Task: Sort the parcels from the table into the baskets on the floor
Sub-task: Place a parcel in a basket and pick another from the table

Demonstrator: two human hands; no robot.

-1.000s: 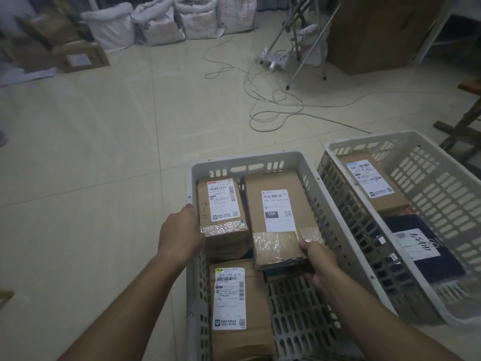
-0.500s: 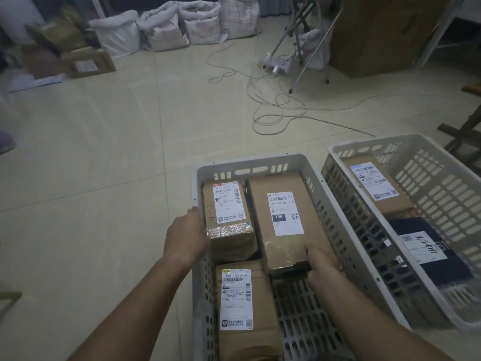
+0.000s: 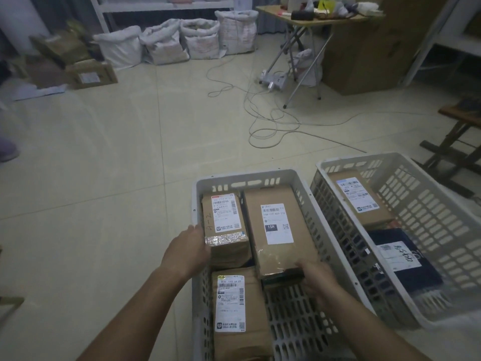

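A white slotted basket stands on the floor right below me. Three brown cardboard parcels lie in it. My left hand grips the near left corner of the small parcel with shiny tape. My right hand holds the near end of the long parcel marked 15H, fingers curled under its edge. A third parcel lies at the near left of the basket. A second white basket to the right holds a brown parcel and a dark blue bag.
Loose cables trail over the tiled floor ahead. A folding table and a big cardboard box stand at the back right. White sacks and boxes line the far wall. A wooden frame stands at right.
The long parcel has been lowered and pushed further into the basket beside the small one. Both hands stay on their parcels. My view has tilted up, showing more of the room.
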